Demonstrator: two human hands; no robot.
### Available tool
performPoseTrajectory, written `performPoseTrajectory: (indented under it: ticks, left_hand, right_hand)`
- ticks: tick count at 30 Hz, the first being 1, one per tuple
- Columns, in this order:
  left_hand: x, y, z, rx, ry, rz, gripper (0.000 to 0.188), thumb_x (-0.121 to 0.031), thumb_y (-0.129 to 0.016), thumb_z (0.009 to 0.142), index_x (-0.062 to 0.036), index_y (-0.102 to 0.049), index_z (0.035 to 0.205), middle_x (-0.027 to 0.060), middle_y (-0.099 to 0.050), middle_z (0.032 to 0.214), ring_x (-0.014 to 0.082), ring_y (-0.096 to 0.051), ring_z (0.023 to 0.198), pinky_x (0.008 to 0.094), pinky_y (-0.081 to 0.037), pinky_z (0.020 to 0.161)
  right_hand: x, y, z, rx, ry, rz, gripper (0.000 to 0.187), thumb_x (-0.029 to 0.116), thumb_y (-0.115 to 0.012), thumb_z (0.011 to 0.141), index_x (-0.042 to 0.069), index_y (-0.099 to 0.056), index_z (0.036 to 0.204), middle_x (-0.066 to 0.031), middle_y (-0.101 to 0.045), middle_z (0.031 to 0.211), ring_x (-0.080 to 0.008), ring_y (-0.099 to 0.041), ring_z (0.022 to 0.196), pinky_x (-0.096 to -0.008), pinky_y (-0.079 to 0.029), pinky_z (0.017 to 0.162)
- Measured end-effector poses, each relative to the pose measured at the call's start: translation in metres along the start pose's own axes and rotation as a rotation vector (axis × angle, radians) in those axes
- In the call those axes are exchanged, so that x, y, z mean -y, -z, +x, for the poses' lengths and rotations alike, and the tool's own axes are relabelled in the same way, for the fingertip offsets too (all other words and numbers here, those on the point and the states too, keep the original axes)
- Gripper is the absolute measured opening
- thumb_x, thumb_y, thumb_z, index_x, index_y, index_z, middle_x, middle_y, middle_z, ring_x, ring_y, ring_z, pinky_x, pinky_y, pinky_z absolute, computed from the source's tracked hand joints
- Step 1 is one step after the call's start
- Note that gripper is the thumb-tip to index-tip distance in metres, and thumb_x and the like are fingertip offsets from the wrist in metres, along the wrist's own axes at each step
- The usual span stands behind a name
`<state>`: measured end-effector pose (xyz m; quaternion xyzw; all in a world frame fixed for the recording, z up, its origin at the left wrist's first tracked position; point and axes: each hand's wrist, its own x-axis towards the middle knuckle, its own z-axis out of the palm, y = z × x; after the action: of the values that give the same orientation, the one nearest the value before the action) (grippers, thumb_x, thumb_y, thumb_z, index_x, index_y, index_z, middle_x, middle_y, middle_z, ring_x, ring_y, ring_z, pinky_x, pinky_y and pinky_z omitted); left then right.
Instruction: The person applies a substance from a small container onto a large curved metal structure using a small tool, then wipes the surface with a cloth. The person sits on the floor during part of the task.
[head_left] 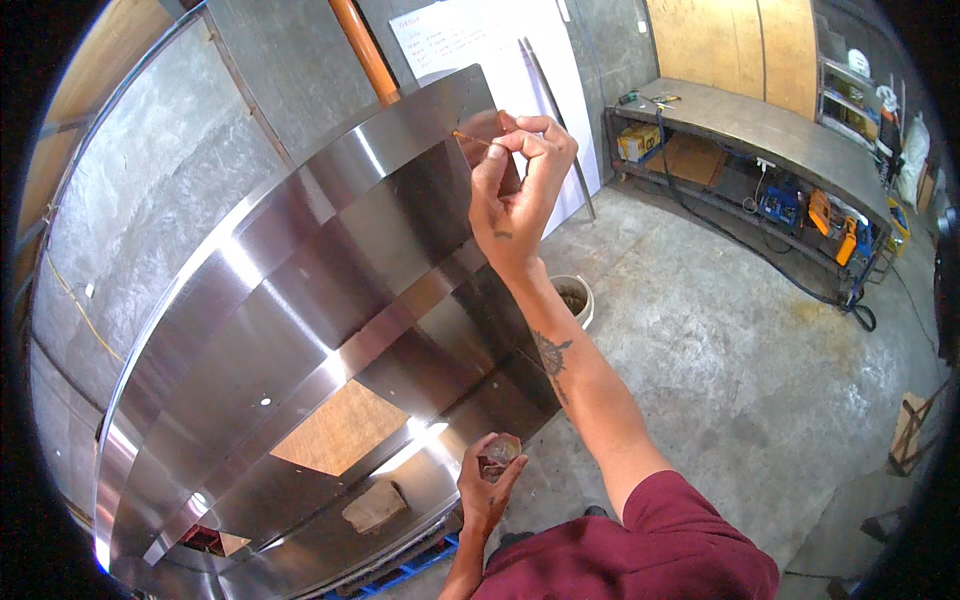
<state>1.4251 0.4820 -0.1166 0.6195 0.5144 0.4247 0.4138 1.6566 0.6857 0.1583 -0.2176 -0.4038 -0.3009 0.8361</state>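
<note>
My right hand (525, 195) is raised at arm's length, its thumb and fingers pinching a thin brownish stick (468, 138). The stick's orange tip meets, or nearly meets, the steel near the upper right corner of a large stainless steel structure (350, 240) with long bent panels. Lower down, my left hand (487, 485) wraps round a small clear cup (500, 452) close to the structure's near right edge. What the cup contains is too small to tell.
A rough brown block (374, 507) rests on the steel, below a wooden panel (340, 428) seen through an opening. A bucket (575, 298) stands behind my right forearm. Against the back wall is a workbench (760, 135) with tools and a black hose. An orange pole (365, 50) rises behind the steel.
</note>
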Motion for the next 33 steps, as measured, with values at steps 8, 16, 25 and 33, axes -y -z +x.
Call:
performPoseTrajectory:
  ticks: [8,16,25,33]
  left_hand:
    - [0.0,-0.0012,0.0013,-0.001,-0.013,-0.012,0.065,-0.026,-0.095,0.088,-0.0034,-0.064,0.14,0.013,-0.073,0.12,0.0203,-0.071,0.103,0.0339,-0.06,0.091]
    - [-0.0017,-0.0004,0.0017,0.011,0.044,0.006,0.065,-0.025,-0.095,0.088,-0.0027,-0.063,0.14,0.0129,-0.073,0.122,0.0201,-0.071,0.102,0.0343,-0.061,0.09]
    - [-0.0026,-0.0035,0.0026,0.01,-0.003,-0.073,0.065,-0.022,-0.094,0.088,-0.0027,-0.061,0.141,0.0121,-0.074,0.121,0.0186,-0.072,0.102,0.0335,-0.062,0.091]
    - [0.0007,-0.0035,0.005,0.015,-0.008,-0.036,0.065,-0.022,-0.095,0.088,-0.0028,-0.063,0.14,0.0124,-0.073,0.122,0.0184,-0.071,0.101,0.0333,-0.062,0.089]
  right_hand:
    - [-0.0002,-0.0007,0.0,0.007,0.0,0.007,0.022,-0.006,-0.065,0.092,0.001,-0.056,0.111,-0.0223,-0.054,0.122,-0.0356,-0.052,0.121,-0.0477,-0.046,0.103]
    - [0.0022,-0.0007,0.0002,0.009,-0.005,0.012,0.024,-0.007,-0.066,0.091,0.0,-0.056,0.111,-0.0219,-0.054,0.122,-0.0357,-0.052,0.121,-0.0483,-0.049,0.104]
    - [-0.0014,-0.0018,-0.0009,-0.006,0.003,0.0,0.025,-0.007,-0.067,0.09,0.001,-0.057,0.112,-0.0219,-0.055,0.123,-0.0353,-0.052,0.121,-0.0477,-0.046,0.102]
    - [-0.0004,-0.0005,-0.0019,0.008,-0.007,0.022,0.024,-0.006,-0.066,0.091,0.001,-0.057,0.112,-0.022,-0.055,0.124,-0.0357,-0.053,0.121,-0.0484,-0.047,0.103]
